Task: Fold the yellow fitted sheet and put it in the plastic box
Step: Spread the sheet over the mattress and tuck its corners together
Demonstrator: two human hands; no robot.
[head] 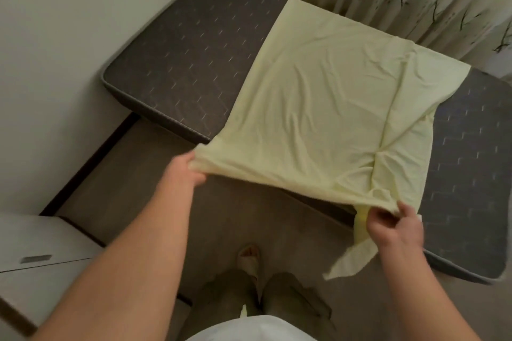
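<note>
Our left hand pinches one near corner of the single yellow fitted sheet, fingertips hidden under cloth. Our right hand, blurred, seems clamped on the other corner; the sheet drapes one dark mattress.

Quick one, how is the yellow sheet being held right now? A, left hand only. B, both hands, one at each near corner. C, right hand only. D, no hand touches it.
B: the left hand and right hand each grip a near corner of the sheet, whose far part lies on the mattress.
</note>
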